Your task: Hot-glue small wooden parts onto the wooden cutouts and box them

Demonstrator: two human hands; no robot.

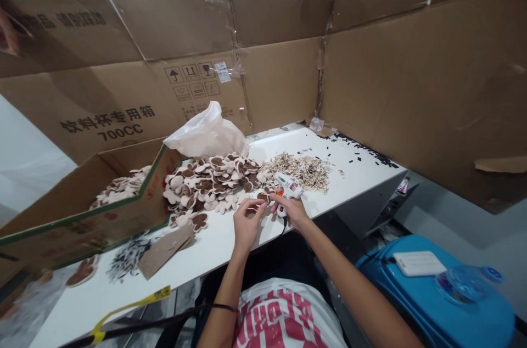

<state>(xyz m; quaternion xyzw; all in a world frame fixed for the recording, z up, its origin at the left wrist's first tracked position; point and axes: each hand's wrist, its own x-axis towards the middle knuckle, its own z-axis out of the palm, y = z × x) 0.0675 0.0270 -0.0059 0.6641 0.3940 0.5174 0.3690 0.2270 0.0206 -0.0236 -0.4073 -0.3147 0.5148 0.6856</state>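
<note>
My right hand (291,209) is closed round a white hot glue gun (288,186) with an orange trigger, its cord hanging over the table's front edge. Between my hands is a small brown and cream felt piece (264,195), shaped with rounded lobes. My left hand (247,217) pinches at the lower edge of that piece, thumb and forefinger together. Right behind my hands lies a heap of similar felt pieces (214,178). Beside it spreads a pile of small beige strips (307,168).
A green-edged cardboard box (156,183) with more felt pieces stands at left, near a white plastic bag (208,131). Tall cardboard walls (280,73) enclose the white table (230,233). A blue stool (432,304) is at right. Another person's hand (10,32) shows top left.
</note>
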